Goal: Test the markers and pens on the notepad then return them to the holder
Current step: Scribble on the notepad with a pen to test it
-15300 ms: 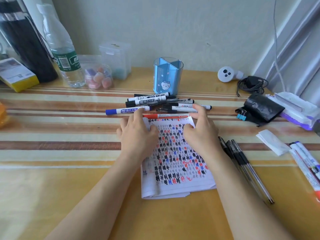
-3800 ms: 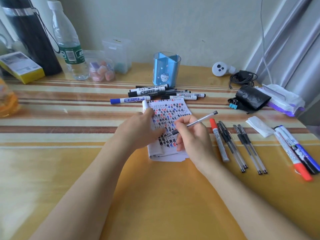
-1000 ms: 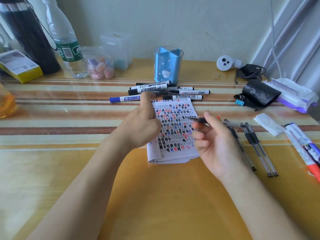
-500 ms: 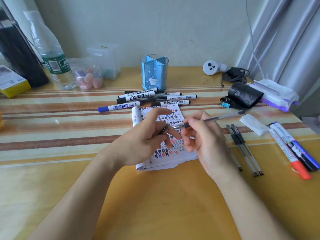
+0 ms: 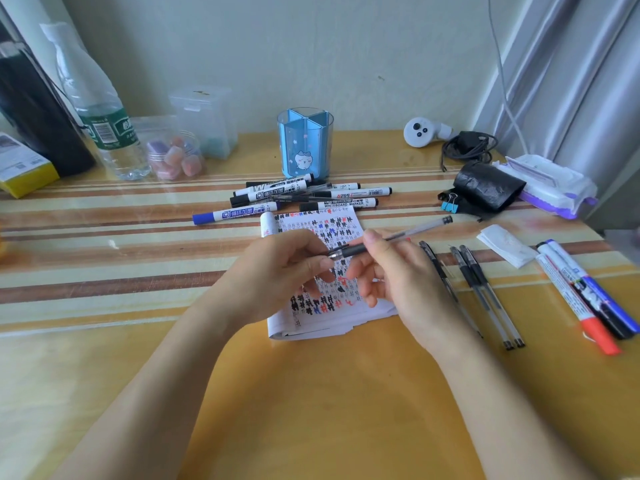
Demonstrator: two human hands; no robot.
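slim clear pen [image 5: 398, 236], rubbery grip

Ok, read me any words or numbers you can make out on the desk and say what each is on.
"WHITEBOARD MARKER": black-capped marker beside the notepad.
Blue-capped marker: printed characters, not legible.
Water bottle label, yellow box, other markers: too blurred to read.

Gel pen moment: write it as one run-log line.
right hand: holds gel pen | left hand: fitting cap | notepad: beneath | holder: empty
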